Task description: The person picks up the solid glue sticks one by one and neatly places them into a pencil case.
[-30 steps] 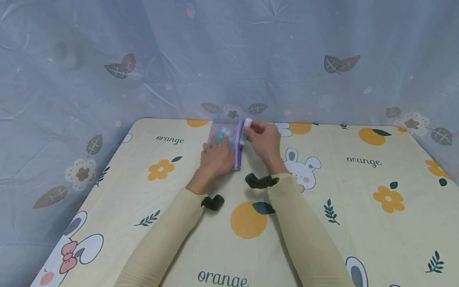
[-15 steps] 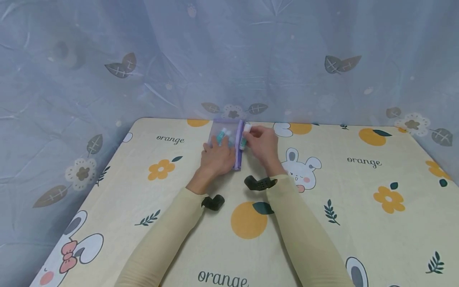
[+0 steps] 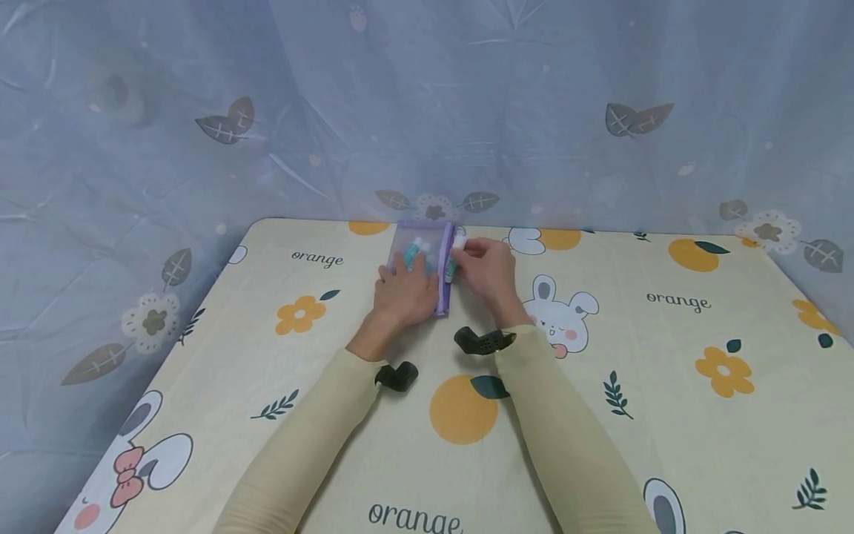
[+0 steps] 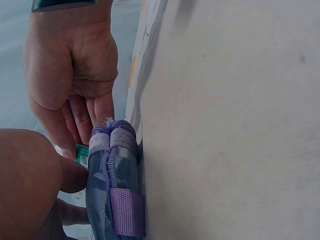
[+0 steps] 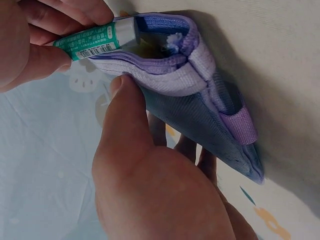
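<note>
A purple mesh zip pouch (image 3: 443, 295) lies at the table's far edge, its mouth facing right. My left hand (image 3: 403, 294) rests on it with fingers spread, the thumb against the rim in the right wrist view. Through the mesh shows a turquoise-and-white stick-shaped thing (image 3: 411, 254). My right hand (image 3: 491, 271) pinches a green-and-white glue stick (image 5: 92, 42) between thumb and fingers. In the right wrist view its grey-white end is at the gaping mouth of the pouch, beside the zip. What lies deeper inside is mostly hidden.
A cream cloth (image 3: 574, 430) printed with oranges, flowers and rabbits covers the table. Right behind the pouch hangs a pale blue curtain (image 3: 427, 111). Black wrist cameras (image 3: 397, 377) sit at both cuffs.
My right hand has come slightly nearer to me and to the left with the glue stick, which now sits closer against the pouch mouth. My left hand has stayed in place.
</note>
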A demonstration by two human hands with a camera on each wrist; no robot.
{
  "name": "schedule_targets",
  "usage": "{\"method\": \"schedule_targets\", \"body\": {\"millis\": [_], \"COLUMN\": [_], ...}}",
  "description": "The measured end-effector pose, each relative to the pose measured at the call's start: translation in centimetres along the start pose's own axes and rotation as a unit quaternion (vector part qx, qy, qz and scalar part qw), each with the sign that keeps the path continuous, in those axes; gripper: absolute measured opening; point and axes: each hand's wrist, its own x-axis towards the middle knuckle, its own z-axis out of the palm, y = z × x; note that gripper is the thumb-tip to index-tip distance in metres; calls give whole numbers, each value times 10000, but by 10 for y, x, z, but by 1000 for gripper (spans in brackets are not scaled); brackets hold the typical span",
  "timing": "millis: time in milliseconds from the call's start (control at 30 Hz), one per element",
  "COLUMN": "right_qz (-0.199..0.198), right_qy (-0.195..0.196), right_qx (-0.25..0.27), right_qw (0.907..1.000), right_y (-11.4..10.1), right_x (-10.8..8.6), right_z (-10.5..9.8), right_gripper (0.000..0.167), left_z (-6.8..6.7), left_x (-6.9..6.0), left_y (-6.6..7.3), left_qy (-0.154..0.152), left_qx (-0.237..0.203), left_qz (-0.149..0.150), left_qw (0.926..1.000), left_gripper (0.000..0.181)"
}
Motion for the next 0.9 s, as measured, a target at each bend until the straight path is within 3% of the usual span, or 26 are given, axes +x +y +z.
{"method": "schedule_targets", "body": {"millis": [700,900], "right_qz": [721,743], "right_qy": [-89,-80], "right_qx": [186,134], "right_qw": [9972,9971], "right_y": [0,0], "right_x": [-5,-6], "right_z": [8,13], "right_gripper": [35,35], "left_z": [1,1], "left_x": [1,1], "left_y": [-1,-1], "left_qy": [95,106], "left_qx": [8,12], "left_qz": [29,32], "left_qw": [10000,9999], "left_gripper": [63,62]}}
